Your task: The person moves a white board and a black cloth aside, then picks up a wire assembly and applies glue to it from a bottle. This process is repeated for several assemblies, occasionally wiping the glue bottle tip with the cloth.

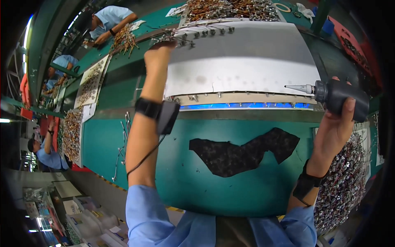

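My right hand [339, 123] is wrapped round a dark grey squeeze bottle [347, 99]. The bottle lies tilted on its side, and its long pale nozzle [298, 87] points left over the near part of a white sheet [242, 74]. My left hand [159, 50] reaches to the far left corner of that sheet, beside a row of small metal parts with wire leads [205, 33]. Its fingers are foreshortened and blurred against the parts, so any grip there is hidden. A black wristband with a box [158, 113] sits on my left forearm.
A strip with small metal pieces [242, 98] runs along the sheet's near edge. On the green table [230, 197] lies a ragged black cloth [234, 156]. Heaps of wired parts [341, 185] lie at right and at the back. Co-workers in blue shirts [113, 18] sit at left.
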`<act>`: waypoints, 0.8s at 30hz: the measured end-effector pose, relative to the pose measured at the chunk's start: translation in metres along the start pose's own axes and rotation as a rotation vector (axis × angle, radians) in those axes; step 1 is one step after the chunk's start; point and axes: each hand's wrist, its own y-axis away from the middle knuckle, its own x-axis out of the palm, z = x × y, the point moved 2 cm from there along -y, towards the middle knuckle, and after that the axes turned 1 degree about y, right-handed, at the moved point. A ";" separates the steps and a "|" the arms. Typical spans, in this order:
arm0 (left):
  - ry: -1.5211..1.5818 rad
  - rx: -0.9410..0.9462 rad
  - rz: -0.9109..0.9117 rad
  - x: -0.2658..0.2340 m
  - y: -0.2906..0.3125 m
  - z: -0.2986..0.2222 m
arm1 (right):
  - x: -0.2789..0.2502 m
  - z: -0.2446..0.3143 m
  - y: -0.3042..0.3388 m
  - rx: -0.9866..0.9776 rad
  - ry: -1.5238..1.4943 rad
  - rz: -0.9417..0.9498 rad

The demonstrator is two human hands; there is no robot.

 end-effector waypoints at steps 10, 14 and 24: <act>-0.825 -0.061 -0.120 0.110 -0.069 0.061 | -0.013 -0.004 -0.013 0.016 0.004 0.011; -0.800 -0.043 -0.102 0.108 -0.072 0.068 | -0.013 -0.003 -0.013 0.016 -0.015 -0.048; -0.242 0.313 0.056 0.041 0.012 0.016 | -0.007 -0.004 -0.007 0.089 -0.056 -0.002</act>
